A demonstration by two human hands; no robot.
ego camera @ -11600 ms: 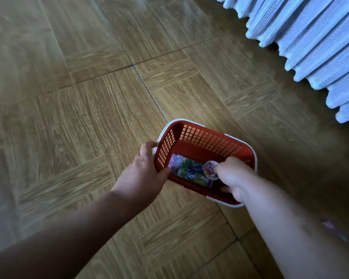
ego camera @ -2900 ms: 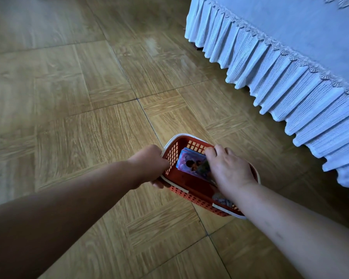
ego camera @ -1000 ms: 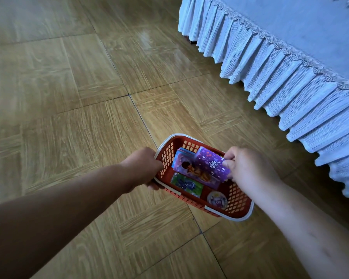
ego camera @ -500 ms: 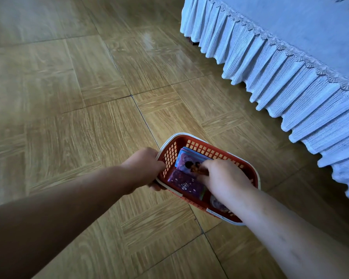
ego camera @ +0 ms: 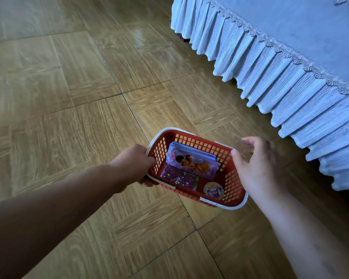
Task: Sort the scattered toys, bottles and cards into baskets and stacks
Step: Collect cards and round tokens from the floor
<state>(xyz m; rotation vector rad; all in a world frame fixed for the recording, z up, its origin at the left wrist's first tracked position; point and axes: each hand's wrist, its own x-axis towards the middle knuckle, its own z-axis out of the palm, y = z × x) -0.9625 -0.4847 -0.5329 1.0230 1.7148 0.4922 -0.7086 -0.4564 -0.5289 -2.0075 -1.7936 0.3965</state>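
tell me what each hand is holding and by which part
The left hand grips the red basket by the rim at its left end. The right hand is open beside the right end and holds nothing.

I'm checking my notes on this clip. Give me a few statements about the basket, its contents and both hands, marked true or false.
The left hand grips the rim of the red basket. True.
The right hand holds the purple pack. False: it holds nothing; the pack lies in the basket.
A round disc lies in the basket. True.
The basket sits on the bed. False: it is above the wooden floor.
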